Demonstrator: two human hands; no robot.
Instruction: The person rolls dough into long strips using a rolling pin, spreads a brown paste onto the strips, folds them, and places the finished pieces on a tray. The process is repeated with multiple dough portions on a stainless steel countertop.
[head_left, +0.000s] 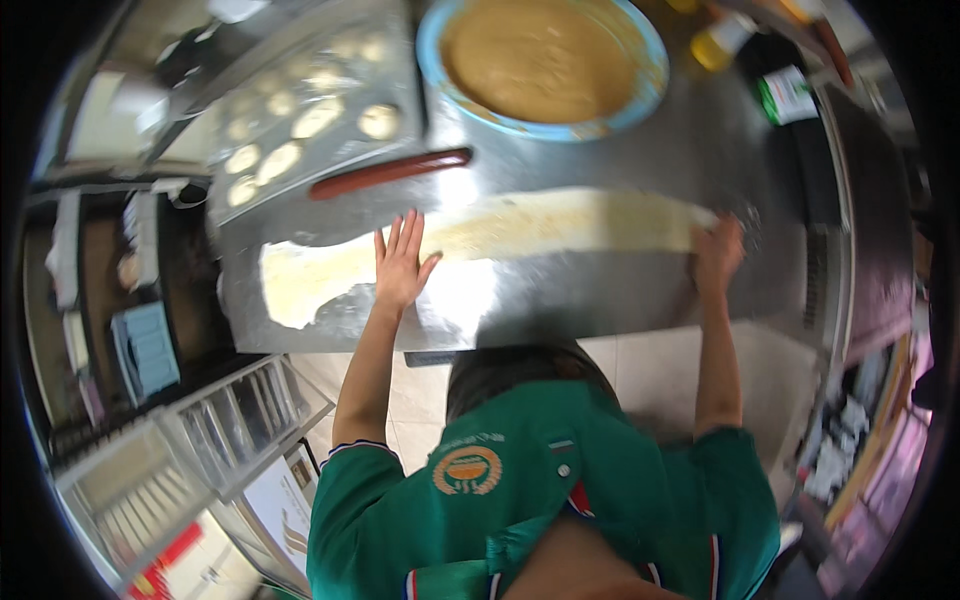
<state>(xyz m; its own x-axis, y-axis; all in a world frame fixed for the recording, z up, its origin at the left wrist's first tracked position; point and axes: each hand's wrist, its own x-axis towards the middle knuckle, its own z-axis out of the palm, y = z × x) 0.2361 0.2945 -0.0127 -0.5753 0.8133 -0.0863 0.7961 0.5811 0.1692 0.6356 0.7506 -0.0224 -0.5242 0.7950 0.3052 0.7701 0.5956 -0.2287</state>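
A long, thin sheet of pale dough (540, 221) stretches across the metal worktop (600, 292), with a smeared yellowish layer along its middle. My left hand (403, 262) lies flat over the dough, left of its middle, palm down with the fingers a little apart. At the far right end, my right hand (718, 247) is curled around the tip of the sheet; motion blur hides the exact grip. The dough's left end is wide and ragged. Just behind the sheet rests a reddish-brown rolling pin (390, 174).
A blue-rimmed basin (431, 71) of brown paste stands at the back. Dough pieces (379, 121) sit under clear plastic on a tray (411, 90) at back left. Bottles, one holding yellow liquid (709, 51), are at back right. Shelving (169, 300) stands left.
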